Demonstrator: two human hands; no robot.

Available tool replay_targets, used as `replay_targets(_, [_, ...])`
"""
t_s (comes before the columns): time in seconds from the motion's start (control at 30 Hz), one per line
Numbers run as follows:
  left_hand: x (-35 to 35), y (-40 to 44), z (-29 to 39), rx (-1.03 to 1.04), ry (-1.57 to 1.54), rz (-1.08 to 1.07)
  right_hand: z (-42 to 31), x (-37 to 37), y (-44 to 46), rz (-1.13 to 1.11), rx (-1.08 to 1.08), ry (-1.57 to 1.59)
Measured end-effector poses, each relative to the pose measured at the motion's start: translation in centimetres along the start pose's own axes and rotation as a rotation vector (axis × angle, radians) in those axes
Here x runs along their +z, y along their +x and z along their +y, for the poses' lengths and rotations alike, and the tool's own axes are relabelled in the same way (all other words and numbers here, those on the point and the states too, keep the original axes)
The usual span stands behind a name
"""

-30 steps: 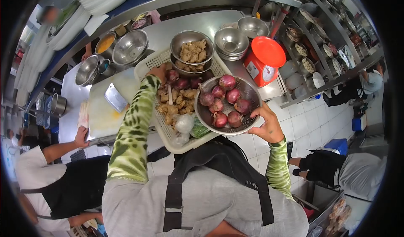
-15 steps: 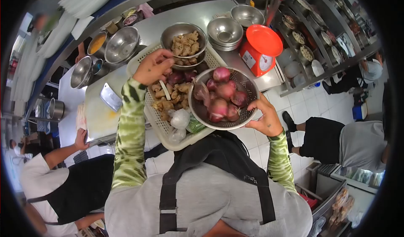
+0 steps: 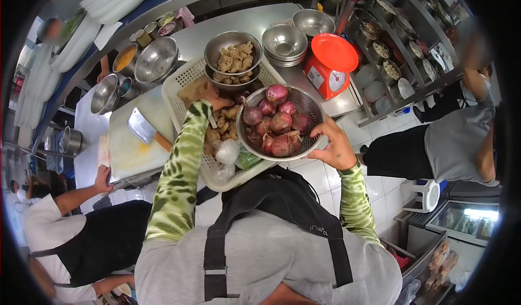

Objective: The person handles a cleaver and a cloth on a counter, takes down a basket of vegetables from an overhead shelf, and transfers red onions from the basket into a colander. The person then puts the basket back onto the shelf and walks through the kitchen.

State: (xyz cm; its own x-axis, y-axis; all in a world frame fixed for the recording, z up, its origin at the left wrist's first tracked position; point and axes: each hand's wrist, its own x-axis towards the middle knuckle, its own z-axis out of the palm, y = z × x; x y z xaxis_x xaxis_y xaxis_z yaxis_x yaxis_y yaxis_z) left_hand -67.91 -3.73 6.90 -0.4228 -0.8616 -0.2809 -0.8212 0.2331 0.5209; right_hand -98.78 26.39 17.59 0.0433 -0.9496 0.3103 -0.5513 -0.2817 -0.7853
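My right hand (image 3: 334, 145) grips the rim of a perforated metal colander (image 3: 310, 100), thumb inside the edge. Several red onions (image 3: 281, 123) fill it, and it is held above the right side of a cream plastic basket (image 3: 230, 183). Down in that basket is my left hand (image 3: 215, 98), just below two stacked steel bowls; its fingers are hidden or unclear. Pieces of ginger (image 3: 230, 122) lie near it. The upper steel bowl (image 3: 215, 46) holds more ginger (image 3: 236, 58). Clear plastic bags (image 3: 227, 152) and a green bundle (image 3: 248, 158) rest at the basket's near end.
A cleaver (image 3: 142, 126) lies on a cutting board (image 3: 122, 152) to the left. Behind the basket stand stacked metal bowls (image 3: 284, 43) and an orange-red scale (image 3: 332, 69). One co-worker (image 3: 103, 240) is at the left, another (image 3: 456, 148) at the right. Shelving (image 3: 412, 50) rises at the right.
My left hand has moved down from beside the bowls into the basket. The onions in the colander are arranged differently, and the colander has shifted slightly left. The co-worker at the right has turned.
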Motion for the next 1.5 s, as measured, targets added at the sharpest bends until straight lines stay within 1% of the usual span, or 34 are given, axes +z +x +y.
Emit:
replay_targets(0.1, [4.4, 4.7, -3.4, 0.060, 0.365, 0.157, 0.0, 0.4, 0.5, -0.003, 0.001, 0.007])
replay_targets(0.2, [4.0, 4.1, -4.1, -0.051, 0.276, 0.190, -0.2, 0.5, 0.6, -0.039, 0.057, -0.027])
replay_targets(0.23, [2.6, 3.9, -4.6, -0.017, 0.171, 0.124, -0.3, 0.8, 0.5, -0.005, 0.024, -0.063])
replay_targets(0.3, [-4.2, -1.0, 1.2, -0.207, -0.146, -0.225, -0.1, 1.2, 0.5, 0.037, -0.037, -0.070])
replay_targets(0.33, [-4.2, -1.8, 0.2, -0.236, -0.316, -0.168, -0.1, 1.3, 0.2, 0.061, -0.061, -0.073])
replay_targets(0.4, [-5.0, -3.0, -3.1, -0.290, -0.646, -0.053, -0.1, 1.2, 0.1, 0.038, 0.004, -0.049])
replay_targets(0.5, [-7.4, -6.4, -2.0, -0.170, -0.776, -0.119, -0.1, 0.6, 0.3, -0.005, 0.064, -0.062])
replay_targets(0.53, [-7.0, -6.4, -1.6, -0.209, -0.641, -0.110, -0.2, 0.6, 0.4, -0.032, 0.078, -0.073])
replay_targets(0.57, [-6.6, -5.7, -1.2, -0.250, -0.514, -0.089, 0.1, 0.8, 0.5, 0.001, -0.001, -0.052])
replay_targets(0.6, [-6.2, -5.1, -0.8, -0.294, -0.389, -0.073, 0.1, 0.7, 0.7, -0.009, -0.002, -0.047])
replay_targets(0.63, [-4.9, -3.5, -1.6, -0.256, -0.220, -0.079, 0.2, 0.7, 0.8, -0.019, -0.006, -0.041])
replay_targets(0.7, [-0.5, 1.2, -4.5, 0.040, 0.251, -0.071, 0.2, 0.8, 0.8, -0.029, 0.003, -0.032])
replay_targets(0.73, [1.5, 3.0, -5.0, 0.144, 0.438, -0.040, 0.1, 0.9, 0.8, -0.044, 0.011, -0.027])
replay_targets(0.8, [-1.2, -2.7, 2.9, 0.027, 0.520, -0.039, -0.2, 0.7, 0.8, -0.059, 0.039, -0.025])
replay_targets(0.83, [-1.7, -4.2, 4.9, -0.024, 0.566, -0.046, 0.0, 0.9, 0.7, -0.045, 0.019, -0.014])
replay_targets(0.93, [0.4, 0.0, 0.1, 0.119, 0.459, -0.059, -0.6, 0.7, 0.8, -0.046, 0.013, -0.006])
replay_targets(0.97, [-0.6, 0.2, -0.2, 0.126, 0.342, -0.192, -1.0, 0.6, 0.8, -0.049, 0.047, 0.023])
replay_targets(1.07, [-1.8, 0.9, -2.4, 0.177, 0.114, -0.210, -0.3, 0.6, 0.4, -0.055, 0.061, 0.029])
replay_targets(1.1, [-2.2, -0.1, -1.8, 0.104, -0.062, -0.216, -0.5, 0.7, 0.3, -0.044, 0.076, 0.036])
replay_targets(1.17, [-5.2, -5.1, 0.4, -0.053, -0.406, -0.210, -0.2, 0.7, -0.2, 0.016, -0.031, 0.008])
replay_targets(1.23, [-7.6, -11.3, 5.6, 0.286, -0.607, -0.091, -0.1, 1.2, -0.1, 0.071, -0.168, 0.023])
replay_targets(1.27, [-8.0, -13.9, 7.7, 0.407, -0.749, -0.050, 0.2, 1.1, -0.3, 0.030, -0.135, -0.012])
replay_targets(1.3, [-8.6, -15.8, 8.9, 0.627, -0.311, 0.279, -0.8, 1.3, 0.1, 0.067, -0.172, -0.060])
replay_targets(1.33, [-8.6, -18.2, 10.6, 0.632, -0.308, 0.370, -1.5, 1.7, 0.5, 0.057, -0.142, 0.023])
replay_targets(1.37, [-8.9, -20.0, 11.8, 0.662, -0.100, 0.545, -3.2, 2.2, 1.6, 0.073, -0.158, 0.044])
replay_targets(1.4, [-9.1, -21.2, 12.3, 0.674, -0.028, 0.636, -4.6, 2.7, 2.6, 0.103, -0.167, 0.058])
replay_targets(1.47, [-8.7, -22.2, 11.7, 0.718, 0.019, 0.720, -5.8, 4.3, 4.8, 0.038, -0.222, 0.007])
replay_targets(1.5, [-8.5, -23.0, 11.1, 0.690, 0.022, 0.730, -6.4, 4.9, 5.6, 0.018, -0.246, -0.025])
